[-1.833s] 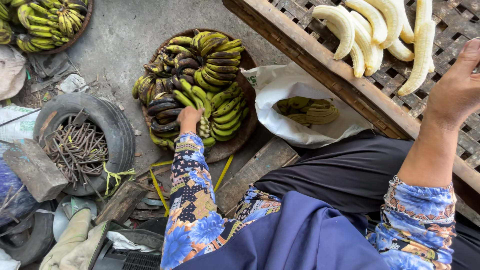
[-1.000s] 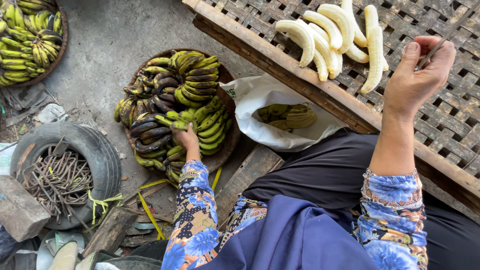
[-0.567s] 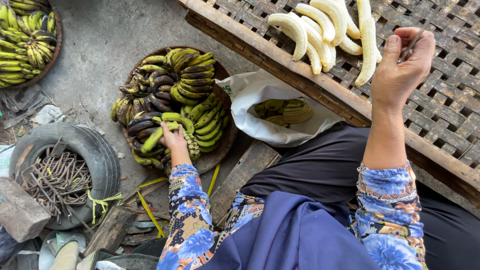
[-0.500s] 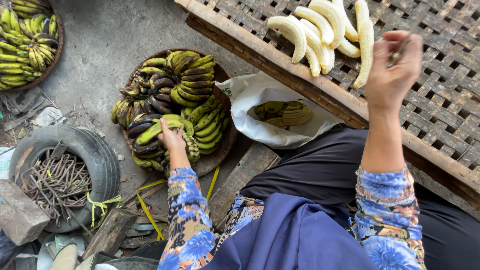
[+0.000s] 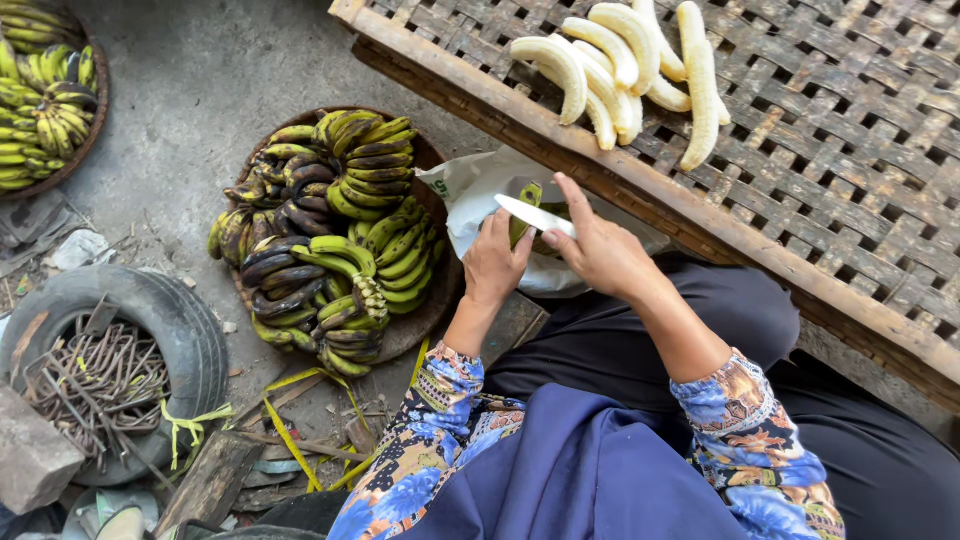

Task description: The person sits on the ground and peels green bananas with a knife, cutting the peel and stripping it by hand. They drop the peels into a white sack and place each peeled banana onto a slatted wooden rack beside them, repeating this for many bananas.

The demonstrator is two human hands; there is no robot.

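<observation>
Left hand (image 5: 495, 265) grips a green banana (image 5: 522, 210), held above the white bag (image 5: 470, 190). Right hand (image 5: 600, 250) is closed around a knife (image 5: 535, 215), blade laid across the banana. Peeled bananas (image 5: 620, 70) lie on the woven worktop (image 5: 850, 150); a basket (image 5: 425, 310) of unpeeled bunches sits just left.
</observation>
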